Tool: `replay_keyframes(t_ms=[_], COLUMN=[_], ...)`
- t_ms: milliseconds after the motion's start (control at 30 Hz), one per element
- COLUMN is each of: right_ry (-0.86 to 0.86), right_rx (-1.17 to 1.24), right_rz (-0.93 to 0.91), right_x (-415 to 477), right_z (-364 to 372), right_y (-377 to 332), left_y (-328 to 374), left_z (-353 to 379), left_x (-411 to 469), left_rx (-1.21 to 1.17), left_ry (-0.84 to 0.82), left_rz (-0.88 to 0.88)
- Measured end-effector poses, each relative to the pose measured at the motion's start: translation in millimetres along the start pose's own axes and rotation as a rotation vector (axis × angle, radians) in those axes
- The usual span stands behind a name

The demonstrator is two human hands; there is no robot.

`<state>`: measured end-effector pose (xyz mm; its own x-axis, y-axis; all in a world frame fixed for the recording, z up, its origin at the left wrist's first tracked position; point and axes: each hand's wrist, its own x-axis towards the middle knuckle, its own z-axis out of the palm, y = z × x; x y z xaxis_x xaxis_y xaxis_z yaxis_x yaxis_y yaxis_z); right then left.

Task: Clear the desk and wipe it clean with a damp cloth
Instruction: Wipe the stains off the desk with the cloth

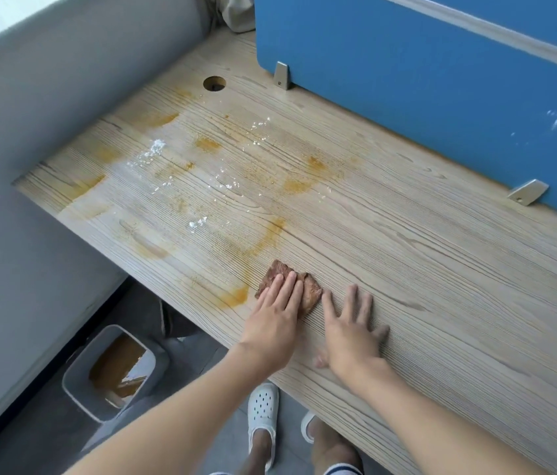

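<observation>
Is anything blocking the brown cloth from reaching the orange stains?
Nothing visible does. The left hand presses the crumpled brown cloth on the pale wooden desk, and only bare wood lies before the nearest orange stain.

Left hand (pixel 276 317) flat, fingers straight; right hand (pixel 352 337) flat, fingers spread

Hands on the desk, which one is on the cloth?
The left hand: its fingers press the brown cloth. The right hand lies flat on the bare desk beside it.

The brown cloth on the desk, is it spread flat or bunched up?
Bunched up: the cloth is a creased wad under the flat left hand.
</observation>
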<state>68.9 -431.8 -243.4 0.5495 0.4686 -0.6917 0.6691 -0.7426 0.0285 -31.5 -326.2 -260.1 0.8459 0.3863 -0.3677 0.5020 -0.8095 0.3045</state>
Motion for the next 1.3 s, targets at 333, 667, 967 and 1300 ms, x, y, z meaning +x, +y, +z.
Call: replay_keyframes(t_ms=[333,667,967,1300], right_ry=[0.007,0.031,0.05,0.049], right_rx=[0.019,0.03,0.003,-0.018], right_rz=[0.02,-0.025,-0.047,-0.064], right_x=[0.9,-1.5,-6.7,-5.6], right_z=[-0.2,0.7,0.2,1.3], right_y=[-0.9,4.9,7.9,7.7], left_y=[4.8,16.5,16.2,-3.8], left_z=[2.3,12.9,14.1,10.9], left_x=[-7.9,-25.9,-40.2,-38.9], left_rx=[-0.007,-0.047,-0.105,-0.072], left_ry=[0.013,0.059,0.074,0.074], left_rz=[-0.034,-0.139,-0.248,-0.336])
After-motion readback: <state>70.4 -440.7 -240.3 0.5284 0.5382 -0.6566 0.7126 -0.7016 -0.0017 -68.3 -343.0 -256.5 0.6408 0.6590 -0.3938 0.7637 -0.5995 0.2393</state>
